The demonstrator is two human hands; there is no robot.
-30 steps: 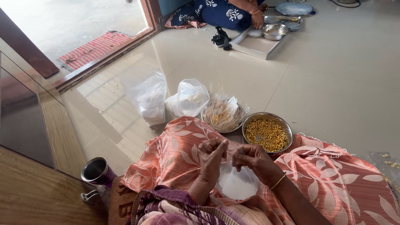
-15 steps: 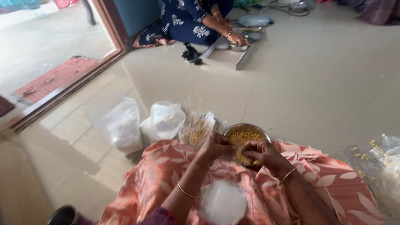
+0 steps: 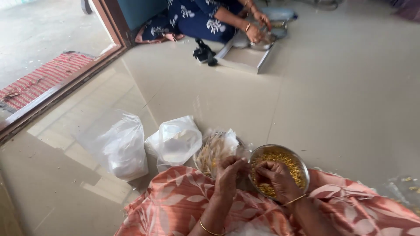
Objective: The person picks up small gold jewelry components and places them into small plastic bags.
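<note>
Your right hand [image 3: 275, 177] rests over the steel bowl [image 3: 302, 164] of yellow grains, fingers pinched together; your left hand [image 3: 228, 175] beside it is curled, its grip unclear.

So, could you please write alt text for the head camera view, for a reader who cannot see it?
A person's left hand and right hand meet over a steel bowl of small yellow pieces on a peach floral cloth. Beside it stand two white plastic bags on a beige tiled floor; another person in blue sits farther away.
</note>
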